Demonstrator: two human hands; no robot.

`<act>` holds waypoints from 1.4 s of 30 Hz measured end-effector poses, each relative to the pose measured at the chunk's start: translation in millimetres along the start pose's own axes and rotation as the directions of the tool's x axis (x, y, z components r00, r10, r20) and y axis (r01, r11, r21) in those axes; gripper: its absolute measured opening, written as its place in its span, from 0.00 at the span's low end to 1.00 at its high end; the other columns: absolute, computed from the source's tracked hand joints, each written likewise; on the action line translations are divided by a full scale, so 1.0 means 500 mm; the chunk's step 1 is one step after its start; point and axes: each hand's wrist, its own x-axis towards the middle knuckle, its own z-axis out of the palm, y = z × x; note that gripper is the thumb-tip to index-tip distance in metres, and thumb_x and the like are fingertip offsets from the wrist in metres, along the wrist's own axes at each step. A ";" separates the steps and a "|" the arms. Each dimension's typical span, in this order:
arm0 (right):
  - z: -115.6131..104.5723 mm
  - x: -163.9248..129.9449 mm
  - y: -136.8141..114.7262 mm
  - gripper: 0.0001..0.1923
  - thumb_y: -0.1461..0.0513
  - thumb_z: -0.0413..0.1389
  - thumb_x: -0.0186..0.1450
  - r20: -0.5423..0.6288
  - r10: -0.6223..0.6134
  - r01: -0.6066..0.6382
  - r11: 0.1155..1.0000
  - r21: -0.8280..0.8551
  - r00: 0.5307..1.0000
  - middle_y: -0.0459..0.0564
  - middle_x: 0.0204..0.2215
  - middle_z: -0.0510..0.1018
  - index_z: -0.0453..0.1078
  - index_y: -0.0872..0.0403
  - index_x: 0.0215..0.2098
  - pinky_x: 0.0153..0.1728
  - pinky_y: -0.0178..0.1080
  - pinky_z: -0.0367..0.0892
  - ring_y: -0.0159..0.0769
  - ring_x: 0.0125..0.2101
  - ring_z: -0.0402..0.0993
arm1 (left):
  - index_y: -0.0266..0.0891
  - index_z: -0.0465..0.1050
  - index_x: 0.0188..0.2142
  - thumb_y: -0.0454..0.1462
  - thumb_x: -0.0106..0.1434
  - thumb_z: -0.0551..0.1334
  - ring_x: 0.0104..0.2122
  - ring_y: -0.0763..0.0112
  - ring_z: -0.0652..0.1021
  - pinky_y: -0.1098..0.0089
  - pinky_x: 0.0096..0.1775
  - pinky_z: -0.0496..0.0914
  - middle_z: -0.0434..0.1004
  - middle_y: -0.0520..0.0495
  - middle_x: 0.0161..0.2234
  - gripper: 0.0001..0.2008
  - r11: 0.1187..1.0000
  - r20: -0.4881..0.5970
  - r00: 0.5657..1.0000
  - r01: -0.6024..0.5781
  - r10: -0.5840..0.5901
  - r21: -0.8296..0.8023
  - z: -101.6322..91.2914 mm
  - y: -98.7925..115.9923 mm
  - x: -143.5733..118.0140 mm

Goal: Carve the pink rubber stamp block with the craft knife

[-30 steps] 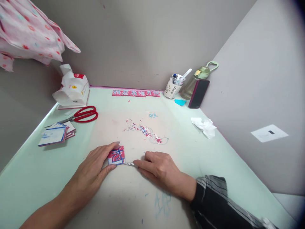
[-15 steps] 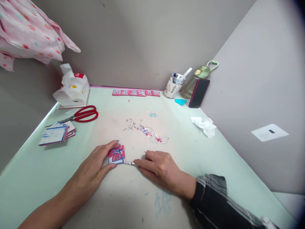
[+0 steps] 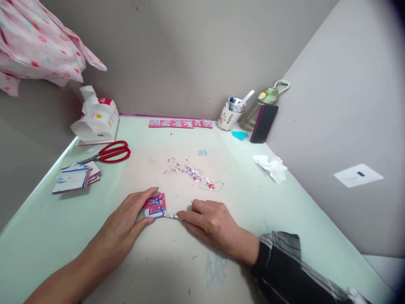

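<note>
While both hands meet at the red square (image 3: 157,206) in the head view: the step looks like trimming or carving its edge with a thin tool (image 3: 172,216).
Red square: it lies flat on the table (image 3: 268,207), with blue lines on top and a pale strip on its near side.
Left hand (image 3: 130,214): its grip is narrow, only as wide as the red square it holds; the thumb is by the near edge and the fingers are at the far left corner.
Right hand (image 3: 212,220): its grip is closed around the thin tool, just right of the red square.
Thin tool: its tip is at the red square's near right corner; I cannot tell if it is cutting in or only touching.
Next move: I think it calls for small, careful pushes, with the red square held firm and the left thumb out of the tip's way.
Scraps (image 3: 191,172): red, white and blue bits lie beyond the red square, to its right.
Pile of cards (image 3: 72,180): well to the left of the red square, with scissors (image 3: 114,152) touching or just behind it.
</note>
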 end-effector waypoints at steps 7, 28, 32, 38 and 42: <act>0.000 0.000 -0.001 0.13 0.62 0.50 0.77 -0.006 0.018 -0.018 0.999 0.039 1.000 0.46 0.30 0.72 0.77 0.53 0.49 0.27 0.37 0.56 0.32 0.26 0.66 | 0.47 0.59 0.65 0.44 0.74 0.53 0.61 0.57 0.75 0.56 0.58 0.74 0.74 0.44 0.62 0.22 0.999 0.018 0.999 0.039 -0.038 -0.029 -0.002 -0.001 -0.003; 0.006 0.002 -0.003 0.14 0.60 0.49 0.78 -0.020 0.049 -0.048 0.998 0.031 0.999 0.46 0.30 0.73 0.77 0.52 0.49 0.27 0.37 0.56 0.33 0.27 0.68 | 0.49 0.63 0.63 0.45 0.73 0.55 0.59 0.57 0.76 0.56 0.59 0.72 0.74 0.46 0.60 0.21 0.996 0.013 0.998 0.063 -0.063 -0.063 -0.002 -0.001 0.000; 0.004 0.002 -0.004 0.15 0.60 0.49 0.78 -0.024 0.045 -0.044 0.999 0.030 0.999 0.46 0.30 0.73 0.77 0.53 0.49 0.27 0.37 0.56 0.33 0.27 0.68 | 0.48 0.63 0.63 0.45 0.72 0.55 0.59 0.56 0.76 0.54 0.59 0.72 0.75 0.45 0.59 0.21 0.994 0.024 0.996 0.085 -0.083 -0.069 -0.005 0.002 0.003; 0.004 0.002 -0.006 0.14 0.60 0.49 0.78 -0.010 0.054 -0.054 0.998 0.022 0.998 0.46 0.30 0.73 0.77 0.53 0.49 0.27 0.37 0.57 0.33 0.27 0.68 | 0.49 0.64 0.63 0.45 0.72 0.55 0.59 0.55 0.76 0.53 0.59 0.72 0.74 0.45 0.59 0.21 0.992 0.026 0.995 0.094 -0.092 -0.090 -0.007 0.005 0.002; 0.004 0.006 -0.006 0.14 0.60 0.49 0.78 -0.006 0.061 -0.061 0.998 0.015 0.998 0.46 0.30 0.74 0.78 0.52 0.49 0.26 0.37 0.55 0.33 0.27 0.68 | 0.49 0.64 0.63 0.46 0.72 0.56 0.60 0.54 0.75 0.51 0.60 0.71 0.74 0.45 0.60 0.22 0.986 0.035 0.991 0.131 -0.128 -0.101 -0.005 0.008 0.002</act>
